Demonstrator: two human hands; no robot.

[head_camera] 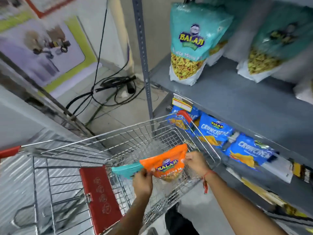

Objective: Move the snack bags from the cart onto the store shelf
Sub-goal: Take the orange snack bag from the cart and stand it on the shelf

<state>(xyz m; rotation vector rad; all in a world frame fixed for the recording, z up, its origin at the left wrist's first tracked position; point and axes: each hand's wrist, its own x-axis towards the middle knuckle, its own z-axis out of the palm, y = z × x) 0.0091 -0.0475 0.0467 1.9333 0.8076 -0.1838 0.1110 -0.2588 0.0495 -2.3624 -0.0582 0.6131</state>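
Observation:
An orange Balaji snack bag (pixel 166 162) is held over the wire cart (pixel 128 133). My left hand (pixel 143 181) grips its lower left edge, and my right hand (pixel 196 162) pinches its right edge. A teal bag (pixel 126 169) lies just behind the orange one, to its left, partly hidden by it and by my left hand; whether my left hand touches it is unclear. On the grey store shelf (pixel 237 102) to the right a teal Balaji bag (pixel 193 46) stands upright, with another teal bag (pixel 274 46) further right.
Blue Crunchex bags (pixel 215 131) fill the lower shelf beside the cart. A grey shelf upright (pixel 144 61) stands beyond the cart's far side. Black cables (pixel 111 89) lie on the floor behind it. The cart's red child-seat flap (pixel 100 199) is at my left.

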